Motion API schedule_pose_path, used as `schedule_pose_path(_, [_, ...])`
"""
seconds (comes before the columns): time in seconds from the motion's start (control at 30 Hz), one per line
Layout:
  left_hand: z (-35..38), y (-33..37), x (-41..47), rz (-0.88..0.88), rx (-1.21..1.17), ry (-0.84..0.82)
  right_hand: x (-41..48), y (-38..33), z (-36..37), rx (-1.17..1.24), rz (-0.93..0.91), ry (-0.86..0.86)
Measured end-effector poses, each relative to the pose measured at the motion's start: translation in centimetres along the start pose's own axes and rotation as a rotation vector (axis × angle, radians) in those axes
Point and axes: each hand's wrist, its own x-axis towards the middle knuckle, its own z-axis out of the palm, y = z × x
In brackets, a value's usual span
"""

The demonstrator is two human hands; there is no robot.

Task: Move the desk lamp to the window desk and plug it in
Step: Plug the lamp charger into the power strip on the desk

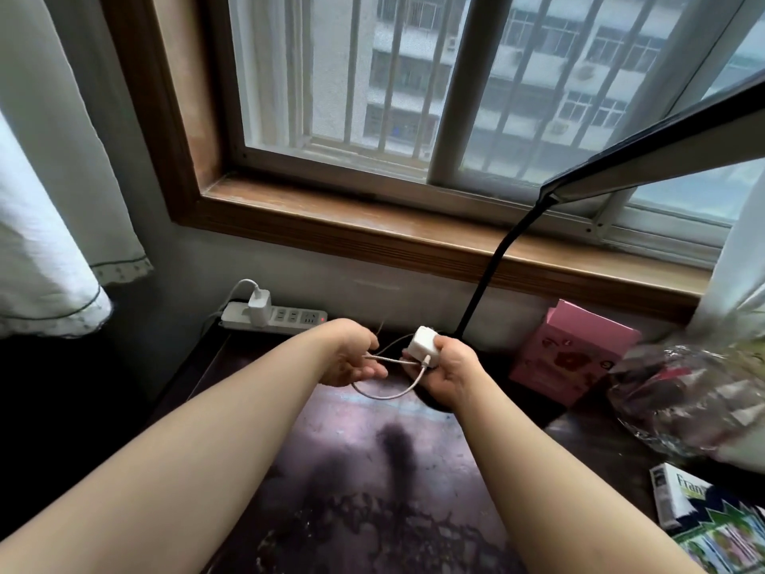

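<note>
White charger [422, 345] is sitting pinched in the right hand [449, 372] while the left hand [352, 360] is loosely closing on its cable [387, 392], lamp [488, 279] standing on the worktop [352, 470] already, so yanking that slack toward the power strip [273, 317] is probably risking a snag or tipping it.

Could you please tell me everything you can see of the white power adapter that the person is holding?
The white power adapter is a small, rounded cube, apparently smooth plastic. The right hand grips it from below, above the desk, tilted. A thin white cable is plugged into its near face and loops to the left hand, which pinches it. Its prongs are not visible. It is not in the power strip.
</note>
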Motion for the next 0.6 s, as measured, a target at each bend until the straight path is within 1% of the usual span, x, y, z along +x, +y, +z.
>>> schedule_pose_path(0.07, [-1.0,-0.5,-0.2,-0.019,0.148,0.06,-0.5,-0.7,0.1,0.037,-0.034,-0.056])
schedule_pose_path(0.13, [-1.6,-0.7,-0.2,-0.018,0.208,0.098,-1.3,-1.4,0.1,0.039,-0.03,-0.122])
schedule_pose_path(0.17, [-1.7,-0.8,-0.3,-0.007,0.17,0.102,-1.7,-1.6,0.3,0.025,-0.014,-0.156])
schedule_pose_path(0.27, [-1.1,-0.7,-0.7,0.069,-0.157,0.055,-2.8,-1.6,1.0,-0.05,0.041,-0.238])
schedule_pose_path(0.3, [-0.8,-0.8,-0.8,0.094,-0.232,0.045,-3.1,-1.5,1.3,-0.082,0.055,-0.269])
schedule_pose_path(0.4, [-0.4,-0.9,-0.5,0.16,-0.319,0.017,-3.9,-0.8,1.8,-0.179,0.102,-0.401])
schedule_pose_path(0.47, [-0.5,-0.7,-0.5,0.178,-0.39,-0.035,-4.1,-0.3,2.0,-0.231,0.139,-0.483])
schedule_pose_path(0.53, [-0.8,-0.4,-0.8,0.185,-0.506,-0.053,-4.2,-0.1,2.3,-0.318,0.133,-0.508])
schedule_pose_path(0.6, [-1.6,-0.1,-0.5,0.215,-0.672,-0.027,-4.2,0.0,2.6,-0.369,0.133,-0.507])
